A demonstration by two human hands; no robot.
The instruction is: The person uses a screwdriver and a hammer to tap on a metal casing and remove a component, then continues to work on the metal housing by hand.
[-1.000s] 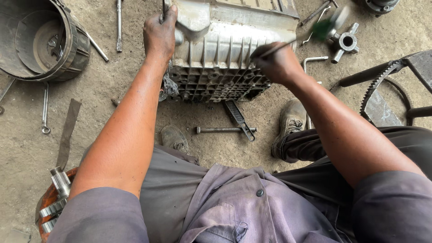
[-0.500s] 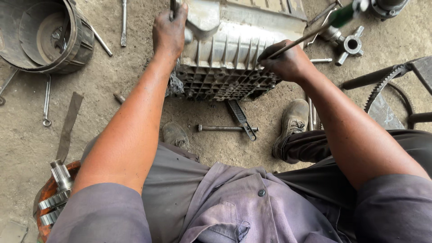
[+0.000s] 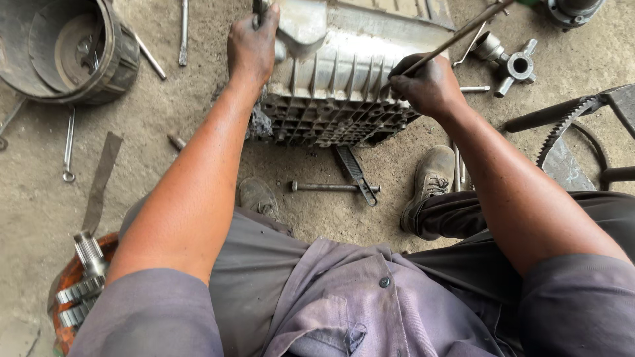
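A ribbed grey metal gearbox casing (image 3: 344,99) lies on the concrete floor in front of me. My left hand (image 3: 252,45) is closed over its upper left edge, gripping a dark part there. My right hand (image 3: 426,84) rests on the casing's right side and holds a long thin metal rod (image 3: 463,30) that slants up to the right, its tip against the casing ribs.
A round metal drum (image 3: 59,49) stands at the top left with wrenches (image 3: 68,145) beside it. A bolt (image 3: 331,188) and flat tool (image 3: 354,173) lie below the casing. A cross-shaped joint (image 3: 512,63), a toothed belt (image 3: 562,129) and a gear shaft (image 3: 83,274) lie around my shoes.
The view has shifted, so the casing and both hands sit higher in frame. My hands keep their grips; the rod is angled a little more steeply.
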